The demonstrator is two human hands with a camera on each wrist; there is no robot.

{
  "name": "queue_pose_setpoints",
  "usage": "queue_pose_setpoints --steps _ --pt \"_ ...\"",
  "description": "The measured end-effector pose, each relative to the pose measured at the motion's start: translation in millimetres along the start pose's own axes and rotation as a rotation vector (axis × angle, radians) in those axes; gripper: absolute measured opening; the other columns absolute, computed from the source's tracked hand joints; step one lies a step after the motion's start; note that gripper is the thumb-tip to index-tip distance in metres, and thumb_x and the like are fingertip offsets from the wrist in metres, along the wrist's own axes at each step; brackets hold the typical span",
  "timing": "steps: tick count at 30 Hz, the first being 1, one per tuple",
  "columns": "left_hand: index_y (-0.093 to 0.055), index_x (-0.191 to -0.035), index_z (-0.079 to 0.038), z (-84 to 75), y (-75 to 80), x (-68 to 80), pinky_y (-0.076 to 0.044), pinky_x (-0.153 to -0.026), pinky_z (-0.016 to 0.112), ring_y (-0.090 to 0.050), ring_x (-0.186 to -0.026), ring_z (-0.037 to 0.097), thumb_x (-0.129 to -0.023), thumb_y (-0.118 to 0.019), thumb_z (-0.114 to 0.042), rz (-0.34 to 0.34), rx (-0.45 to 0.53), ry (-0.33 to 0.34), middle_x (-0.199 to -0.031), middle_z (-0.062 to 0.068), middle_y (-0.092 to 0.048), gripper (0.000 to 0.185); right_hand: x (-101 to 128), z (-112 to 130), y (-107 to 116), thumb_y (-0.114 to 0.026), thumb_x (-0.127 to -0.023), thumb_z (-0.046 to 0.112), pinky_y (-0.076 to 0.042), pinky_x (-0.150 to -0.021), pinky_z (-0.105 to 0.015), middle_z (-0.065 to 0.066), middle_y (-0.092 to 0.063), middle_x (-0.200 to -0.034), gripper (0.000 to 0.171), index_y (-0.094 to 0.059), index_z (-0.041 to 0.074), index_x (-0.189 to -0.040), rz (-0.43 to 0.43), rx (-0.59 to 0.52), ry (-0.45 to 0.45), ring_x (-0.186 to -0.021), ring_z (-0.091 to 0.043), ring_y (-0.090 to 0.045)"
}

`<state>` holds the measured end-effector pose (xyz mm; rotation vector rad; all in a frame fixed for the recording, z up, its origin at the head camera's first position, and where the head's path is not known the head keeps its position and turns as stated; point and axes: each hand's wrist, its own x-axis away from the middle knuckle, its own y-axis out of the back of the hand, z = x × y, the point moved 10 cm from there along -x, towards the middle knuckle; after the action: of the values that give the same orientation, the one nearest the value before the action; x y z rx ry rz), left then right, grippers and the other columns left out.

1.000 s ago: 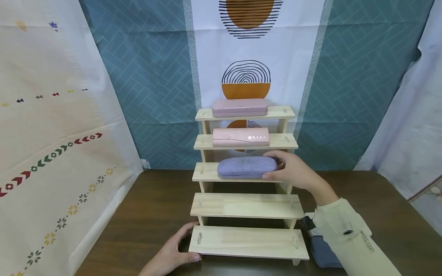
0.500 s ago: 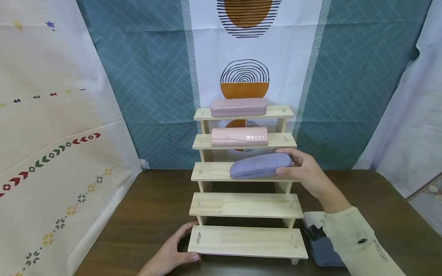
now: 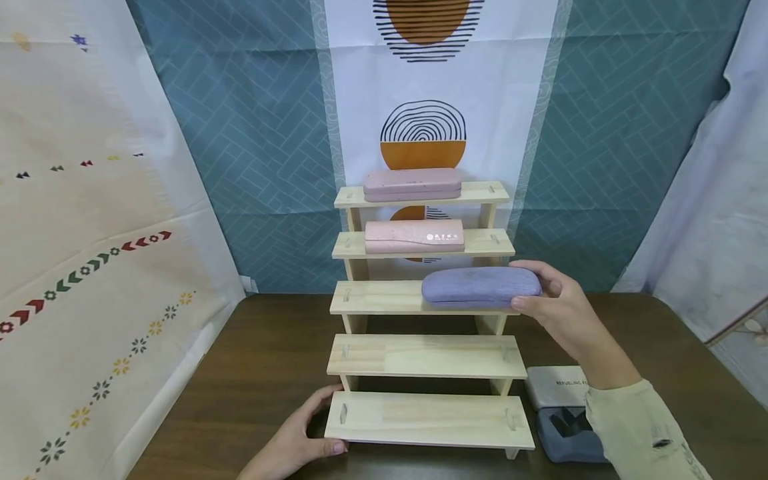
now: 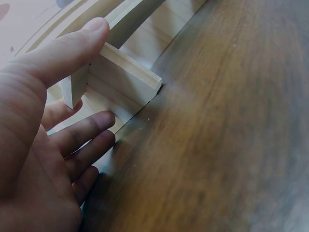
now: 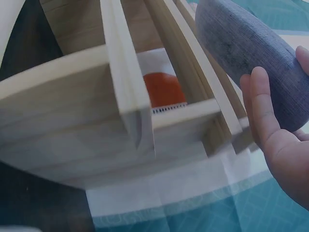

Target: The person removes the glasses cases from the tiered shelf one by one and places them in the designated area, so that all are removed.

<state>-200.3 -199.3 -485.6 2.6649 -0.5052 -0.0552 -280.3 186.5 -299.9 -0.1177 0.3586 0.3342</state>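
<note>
My right hand (image 3: 561, 313) grips the right end of a blue fabric glasses case (image 3: 474, 287). The case is level with the third step of a pale wooden stepped rack (image 3: 429, 417), its right part beyond the step's end. Fingers and thumb lie on either side of that case (image 5: 246, 53) in the right wrist view. My left hand (image 3: 300, 437) holds the left end of the lowest step, thumb at the front edge and index finger behind. In the left wrist view the other fingers of this hand (image 4: 43, 159) are loosely bent beside the rack.
A dusky pink glasses case (image 3: 412, 185) lies on the top step, and a light pink one (image 3: 414, 237) on the step below. Right of the rack, a grey case (image 3: 558, 387) and a dark blue case (image 3: 570, 437) rest on the brown table (image 3: 240, 380).
The right hand has moved right, taking the blue glasses case from the middle of the third step toward its right end. It tilted on the way and is level now. The left hand stays put.
</note>
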Motion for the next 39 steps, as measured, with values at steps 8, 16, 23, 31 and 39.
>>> queue_pose_setpoints --steps 8,16,23,31,39 --pt "-0.042 -0.15 -0.028 -1.9 1.9 0.1 -0.032 -0.102 0.052 -0.042 -0.13 0.03 -0.082 -0.086 -0.025 -0.009 -0.01 -0.001 -0.14 0.003 -0.052 0.081 21 5 24 -0.052 -0.093 -0.019 -0.055 -0.085 -0.032 -0.015 -0.05 -0.126 0.05 -0.047 -0.002 -0.139 0.009 -0.035 0.069 -0.105 -0.023 -0.057" --pt "-0.042 -0.149 -0.025 0.1 7.5 5.5 -0.035 -0.102 0.031 -0.046 -0.127 0.021 -0.079 -0.088 -0.023 -0.032 -0.024 0.016 -0.142 -0.001 -0.052 0.084 28 6 46 -0.049 -0.092 -0.022 -0.055 -0.08 -0.028 -0.013 -0.054 -0.125 0.051 -0.045 -0.003 -0.14 0.012 -0.084 0.085 -0.102 -0.019 -0.058" --pt "-0.042 -0.15 -0.026 1.6 5.9 5.1 -0.032 -0.105 0.036 -0.044 -0.13 0.021 -0.08 -0.087 -0.024 -0.031 -0.038 0.037 -0.143 -0.001 -0.051 0.083 34 0 68 -0.048 -0.093 -0.021 -0.053 -0.079 -0.026 -0.013 -0.051 -0.126 0.052 -0.046 -0.002 -0.142 -0.02 -0.12 0.061 -0.101 -0.018 -0.057" --pt "-0.041 -0.15 -0.025 2.4 2.6 3.5 -0.03 -0.106 0.037 -0.043 -0.132 0.022 -0.081 -0.087 -0.021 -0.019 -0.023 0.05 -0.145 0.0 -0.05 0.083 39 -2 88 -0.047 -0.093 -0.022 -0.053 -0.079 -0.025 -0.014 -0.048 -0.129 0.055 -0.041 -0.004 -0.145 -0.031 -0.194 0.076 -0.101 -0.018 -0.057" --pt "-0.041 -0.15 -0.024 3.5 0.7 0.1 -0.03 -0.107 0.036 -0.042 -0.132 0.021 -0.08 -0.087 -0.022 -0.015 -0.025 0.059 -0.145 0.0 -0.05 0.083 41 -3 96 -0.044 -0.091 -0.026 -0.053 -0.081 -0.026 -0.014 -0.046 -0.129 0.059 -0.035 -0.007 -0.146 -0.002 -0.21 0.108 -0.104 -0.018 -0.057"
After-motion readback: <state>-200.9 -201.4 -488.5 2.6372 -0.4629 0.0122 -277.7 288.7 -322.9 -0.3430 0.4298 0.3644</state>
